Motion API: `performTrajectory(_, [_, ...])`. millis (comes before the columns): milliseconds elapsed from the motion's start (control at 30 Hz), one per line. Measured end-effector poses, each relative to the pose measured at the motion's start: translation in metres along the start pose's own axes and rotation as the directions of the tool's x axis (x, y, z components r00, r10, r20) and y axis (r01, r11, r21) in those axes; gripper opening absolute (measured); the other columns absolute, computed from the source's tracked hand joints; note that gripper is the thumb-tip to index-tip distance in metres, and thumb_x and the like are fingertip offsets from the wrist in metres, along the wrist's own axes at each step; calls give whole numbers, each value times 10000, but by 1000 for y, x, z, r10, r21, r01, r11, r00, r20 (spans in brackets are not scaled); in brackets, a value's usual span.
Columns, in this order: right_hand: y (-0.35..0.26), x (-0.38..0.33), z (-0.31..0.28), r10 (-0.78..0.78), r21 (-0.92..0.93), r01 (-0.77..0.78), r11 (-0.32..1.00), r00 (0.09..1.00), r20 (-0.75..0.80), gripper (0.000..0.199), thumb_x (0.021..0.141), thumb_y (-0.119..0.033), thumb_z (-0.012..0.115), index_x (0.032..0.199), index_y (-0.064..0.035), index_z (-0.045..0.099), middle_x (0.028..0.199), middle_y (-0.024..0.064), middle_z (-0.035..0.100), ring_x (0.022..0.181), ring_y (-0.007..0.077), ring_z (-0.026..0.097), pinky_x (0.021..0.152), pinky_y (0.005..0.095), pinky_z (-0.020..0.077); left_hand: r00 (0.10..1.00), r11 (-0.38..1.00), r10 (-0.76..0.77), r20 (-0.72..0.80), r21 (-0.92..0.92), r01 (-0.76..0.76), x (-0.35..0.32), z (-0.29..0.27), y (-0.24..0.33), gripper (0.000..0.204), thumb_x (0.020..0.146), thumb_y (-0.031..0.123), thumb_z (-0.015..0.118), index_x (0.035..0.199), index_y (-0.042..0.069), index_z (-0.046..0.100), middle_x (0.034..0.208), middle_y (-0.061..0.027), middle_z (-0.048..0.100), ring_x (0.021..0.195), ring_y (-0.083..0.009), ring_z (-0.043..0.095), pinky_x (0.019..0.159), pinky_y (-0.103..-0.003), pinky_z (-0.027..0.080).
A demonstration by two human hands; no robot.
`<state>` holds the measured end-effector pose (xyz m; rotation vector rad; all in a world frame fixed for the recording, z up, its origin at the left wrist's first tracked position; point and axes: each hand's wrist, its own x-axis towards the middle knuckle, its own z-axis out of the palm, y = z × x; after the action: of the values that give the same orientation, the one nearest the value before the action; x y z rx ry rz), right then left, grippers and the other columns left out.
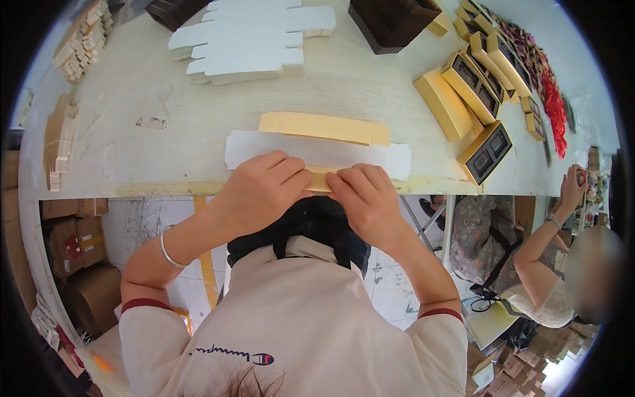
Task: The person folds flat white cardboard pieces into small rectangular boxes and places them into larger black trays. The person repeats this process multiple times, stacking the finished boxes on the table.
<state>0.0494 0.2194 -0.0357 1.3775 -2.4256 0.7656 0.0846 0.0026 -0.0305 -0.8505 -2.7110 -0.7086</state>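
Note:
A cardboard box blank [324, 151], white inside and gold outside, lies at the near edge of the table right in front of me. Its far flap stands folded up with the gold side showing. My left hand [264, 188] grips the near gold flap, fingers curled over it and thumb beneath. On the same flap, a short way to the right, my right hand [367, 198] pinches with bent fingers. Both hands hide part of the near fold. White end tabs stick out past each hand.
A stack of white flat blanks [248, 43] lies at the far side. Beyond it to the right is a dark brown bin [390, 26]. Several gold boxes with dark inserts [486, 152] pile up at right. Gold flat pieces [61, 142] lie far left. Another person's hand [572, 188] is at right.

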Motion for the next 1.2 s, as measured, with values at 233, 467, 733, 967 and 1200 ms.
performTrajectory(233, [12, 28, -8, 233, 92, -253, 963, 954, 189, 164, 690, 31, 619, 818, -65, 579, 767, 75, 548, 789, 288, 549, 698, 381, 456, 988, 986, -148, -54, 65, 151, 16, -1, 2, 160, 758, 200, 727, 827, 80, 648, 793, -39, 585, 795, -224, 570, 656, -354, 480])
performTrajectory(467, [16, 36, -23, 5, -111, 21, 994, 973, 232, 165, 646, -13, 622, 793, -60, 561, 747, 53, 542, 756, 239, 522, 674, 359, 428, 986, 990, -118, -120, -90, 108, 47, -34, -49, 308, 820, 130, 698, 1106, 45, 622, 986, -106, 589, 852, -217, 570, 749, -286, 474])
performTrajectory(733, [-2, 24, -6, -78, -134, 98, 986, 987, 143, 205, 708, -89, 625, 904, -43, 583, 979, 77, 541, 751, 187, 532, 628, 317, 435, 940, 790, -308, 144, -512, 338, 43, -18, -24, 393, 762, -141, 492, 1082, 81, 544, 1202, -68, 483, 620, -131, 481, 578, -276, 410])
performTrajectory(967, [-14, 17, 13, 9, 163, -4, 987, 1000, -27, 184, 678, -60, 718, 794, -56, 575, 934, 71, 536, 740, 234, 525, 641, 341, 449, 966, 915, -213, 149, -316, 250, 28, -11, -22, 336, 740, -116, 508, 1009, 80, 554, 1272, -97, 403, 613, -237, 542, 575, -344, 439])
performTrajectory(1200, [0, 13, 7, 203, 409, -193, 892, 979, 19, 166, 700, 37, 690, 712, -10, 532, 847, 93, 529, 749, 277, 520, 642, 358, 448, 940, 936, -8, 341, -327, 126, 19, -44, -30, 455, 701, 162, 800, 1124, 84, 650, 1318, -119, 355, 964, -247, 515, 795, -332, 504])
